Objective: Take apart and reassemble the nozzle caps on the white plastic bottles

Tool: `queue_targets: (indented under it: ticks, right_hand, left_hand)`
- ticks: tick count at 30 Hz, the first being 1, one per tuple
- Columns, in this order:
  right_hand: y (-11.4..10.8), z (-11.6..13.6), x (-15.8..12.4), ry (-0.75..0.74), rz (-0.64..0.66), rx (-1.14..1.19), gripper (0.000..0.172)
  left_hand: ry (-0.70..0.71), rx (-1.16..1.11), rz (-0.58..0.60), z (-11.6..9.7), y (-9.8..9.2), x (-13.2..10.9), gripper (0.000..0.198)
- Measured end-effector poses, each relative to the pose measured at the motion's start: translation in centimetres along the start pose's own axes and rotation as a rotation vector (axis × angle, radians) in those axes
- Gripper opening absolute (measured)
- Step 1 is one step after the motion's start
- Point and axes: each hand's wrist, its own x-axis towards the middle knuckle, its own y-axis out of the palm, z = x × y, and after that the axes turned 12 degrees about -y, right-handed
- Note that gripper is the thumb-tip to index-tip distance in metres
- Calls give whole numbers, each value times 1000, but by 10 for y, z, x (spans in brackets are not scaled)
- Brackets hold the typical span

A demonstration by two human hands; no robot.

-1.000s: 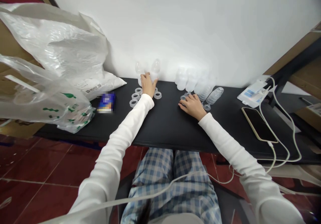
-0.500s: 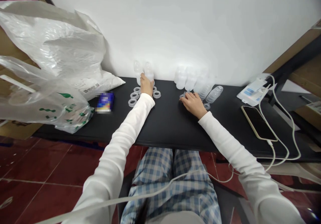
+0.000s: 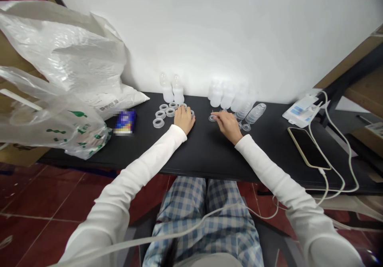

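Observation:
My left hand (image 3: pixel 184 120) lies over the right end of a group of translucent bottle collar rings (image 3: pixel 158 123), its fingers curled on one collar ring (image 3: pixel 192 113) that they partly cover. My right hand (image 3: pixel 228 125) pinches the edge of a clear silicone nipple (image 3: pixel 212 118) resting on the table. More clear nipples (image 3: pixel 246 127) lie beside and partly behind that hand. Two capped baby bottles (image 3: pixel 178 93) stand upright behind the rings. At the wall on the right are several frosted bottle bodies (image 3: pixel 216 96) and tilted stacks of clear dome caps (image 3: pixel 256 113).
A white plastic sack (image 3: pixel 66 55) and a clear bag with green print (image 3: pixel 74 127) fill the left side. Near them lies a blurred blue packet (image 3: pixel 125 122). On the right are a phone (image 3: pixel 309 147) on a white cable and a clear plastic case (image 3: pixel 301 109).
My left hand has let go of the right capped bottle and come back down to the rings. My right hand has moved slightly, and a nipple has shifted left with its fingers.

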Motion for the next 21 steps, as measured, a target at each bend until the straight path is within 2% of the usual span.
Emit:
queue_targets:
  ticks: [3, 6, 8, 10, 13, 16, 21]
  right_hand:
    - [4, -1, -1, 50, -57, 107, 32]
    - [5, -1, -2, 82, -94, 202, 33]
    - [4, 1, -2, 91, -119, 281, 34]
    - [4, 5, -2, 90, -159, 353, 33]
    - [3, 11, -1, 92, -219, 408, 29]
    - [5, 12, 1, 129, -260, 432, 29]
    - [9, 8, 1, 251, -267, 469, 32]
  left_hand:
    - [65, -78, 39, -9, -2, 1, 18]
    - [-28, -355, 98, -18, -7, 2, 26]
    - [-165, -655, 211, -23, -8, 1, 30]
    - [-309, -967, 374, -28, -8, -1, 28]
    - [-432, -1283, 587, -34, -8, -5, 26]
    - [-421, -1397, 694, -40, -9, -10, 29]
    - [-380, -1413, 751, -42, -9, -14, 32]
